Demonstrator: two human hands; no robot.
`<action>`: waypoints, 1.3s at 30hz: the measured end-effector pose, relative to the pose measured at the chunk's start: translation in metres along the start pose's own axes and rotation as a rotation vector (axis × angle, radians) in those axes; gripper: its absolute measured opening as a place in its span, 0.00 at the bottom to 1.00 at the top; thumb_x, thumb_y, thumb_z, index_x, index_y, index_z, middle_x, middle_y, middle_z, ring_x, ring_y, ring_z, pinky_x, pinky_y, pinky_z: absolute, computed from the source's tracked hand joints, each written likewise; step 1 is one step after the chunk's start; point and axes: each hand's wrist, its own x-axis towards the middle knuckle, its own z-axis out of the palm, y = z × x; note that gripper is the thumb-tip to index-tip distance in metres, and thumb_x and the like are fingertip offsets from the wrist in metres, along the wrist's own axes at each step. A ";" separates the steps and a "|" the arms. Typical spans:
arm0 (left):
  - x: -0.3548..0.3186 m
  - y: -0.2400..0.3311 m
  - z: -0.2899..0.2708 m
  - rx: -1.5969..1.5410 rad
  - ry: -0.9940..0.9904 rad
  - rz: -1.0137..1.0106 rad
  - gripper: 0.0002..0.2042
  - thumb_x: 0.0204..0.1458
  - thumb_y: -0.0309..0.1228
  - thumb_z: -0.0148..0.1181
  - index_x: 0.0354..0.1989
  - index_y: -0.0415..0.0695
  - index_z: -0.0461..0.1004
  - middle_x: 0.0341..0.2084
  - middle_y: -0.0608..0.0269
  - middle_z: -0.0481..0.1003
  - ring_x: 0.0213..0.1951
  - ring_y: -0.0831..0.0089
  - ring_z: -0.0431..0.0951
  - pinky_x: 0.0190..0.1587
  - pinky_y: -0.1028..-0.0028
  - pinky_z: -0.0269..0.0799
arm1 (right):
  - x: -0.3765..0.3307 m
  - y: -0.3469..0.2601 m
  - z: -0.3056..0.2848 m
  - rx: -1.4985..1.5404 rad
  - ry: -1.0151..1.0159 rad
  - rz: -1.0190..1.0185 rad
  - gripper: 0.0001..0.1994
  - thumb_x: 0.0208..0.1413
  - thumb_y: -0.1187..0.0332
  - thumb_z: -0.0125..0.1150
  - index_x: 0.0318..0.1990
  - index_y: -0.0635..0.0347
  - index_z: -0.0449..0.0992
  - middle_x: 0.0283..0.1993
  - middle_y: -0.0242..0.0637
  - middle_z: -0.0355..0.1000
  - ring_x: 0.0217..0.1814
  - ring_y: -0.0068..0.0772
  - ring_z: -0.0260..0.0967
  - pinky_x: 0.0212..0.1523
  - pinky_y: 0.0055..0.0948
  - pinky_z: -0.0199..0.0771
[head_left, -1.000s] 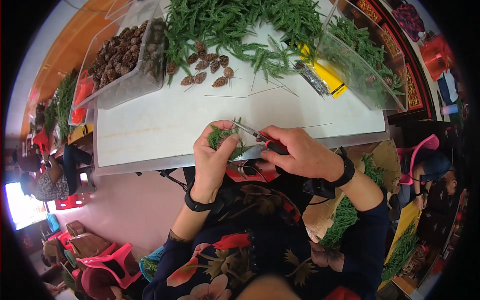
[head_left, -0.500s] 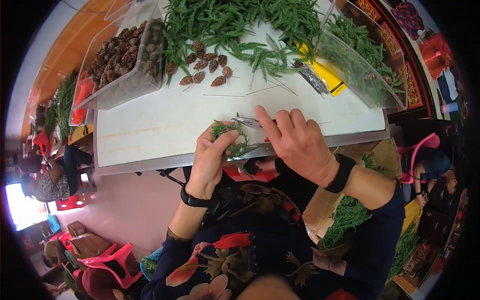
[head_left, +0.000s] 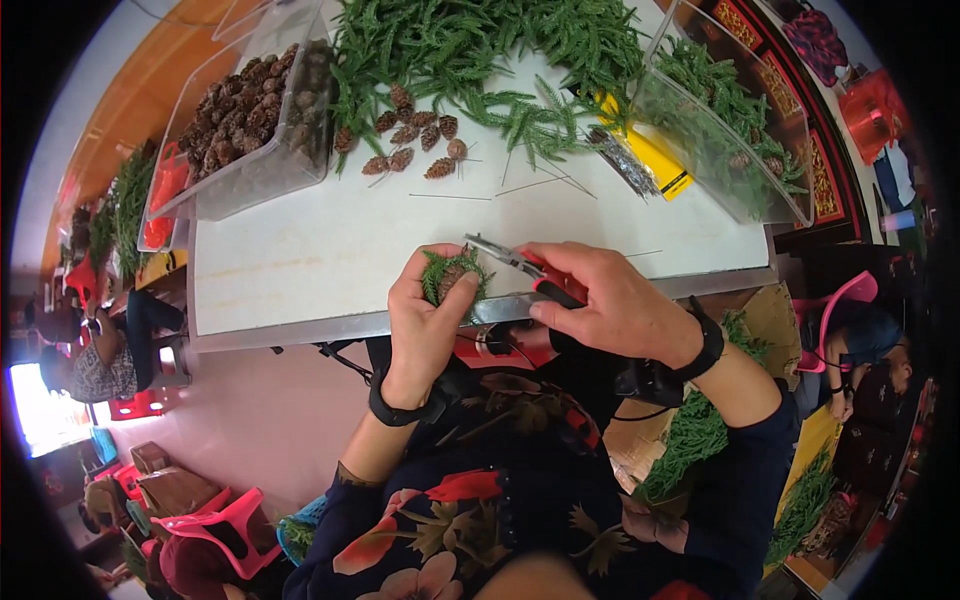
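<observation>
My left hand (head_left: 428, 322) grips a small bundle of a pine cone wrapped in green sprigs (head_left: 451, 277) at the near edge of the white table (head_left: 300, 260). My right hand (head_left: 612, 305) is closed on red-handled pliers (head_left: 522, 268), whose metal jaws point left at the top of the bundle. Both wrists wear dark bands. Thin wires (head_left: 545, 182) lie on the table beyond my hands.
Loose pine cones (head_left: 412, 140) and a heap of green sprigs (head_left: 480, 55) lie at the table's far side. A clear bin of cones (head_left: 245, 110) stands far left, a clear bin of greenery (head_left: 735, 120) far right, beside a yellow packet (head_left: 655, 160). Other people sit at left and right.
My right hand has turned back down, and the red-handled pliers show again with their jaws at the bundle. My left hand has kept the bundle at the table edge.
</observation>
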 end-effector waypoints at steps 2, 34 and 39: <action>-0.001 0.001 0.001 0.004 -0.001 0.006 0.09 0.53 0.20 0.58 0.43 0.37 0.71 0.26 0.73 0.72 0.27 0.88 0.67 0.31 0.85 0.64 | 0.002 0.006 0.004 0.089 -0.038 -0.017 0.25 0.50 0.71 0.64 0.58 0.63 0.68 0.34 0.38 0.72 0.32 0.29 0.69 0.35 0.26 0.72; -0.003 0.005 -0.001 -0.166 -0.106 -0.144 0.09 0.58 0.22 0.54 0.46 0.36 0.68 0.32 0.68 0.73 0.33 0.84 0.71 0.36 0.81 0.69 | 0.003 0.009 0.002 0.481 -0.317 0.223 0.32 0.56 0.68 0.64 0.65 0.71 0.58 0.50 0.35 0.72 0.49 0.20 0.68 0.52 0.23 0.68; -0.005 0.007 0.001 -0.155 -0.110 -0.135 0.08 0.59 0.22 0.54 0.45 0.36 0.68 0.32 0.68 0.73 0.33 0.83 0.71 0.36 0.81 0.69 | 0.001 0.019 0.012 0.333 -0.154 0.070 0.28 0.51 0.62 0.67 0.57 0.67 0.68 0.41 0.45 0.76 0.41 0.33 0.74 0.45 0.31 0.72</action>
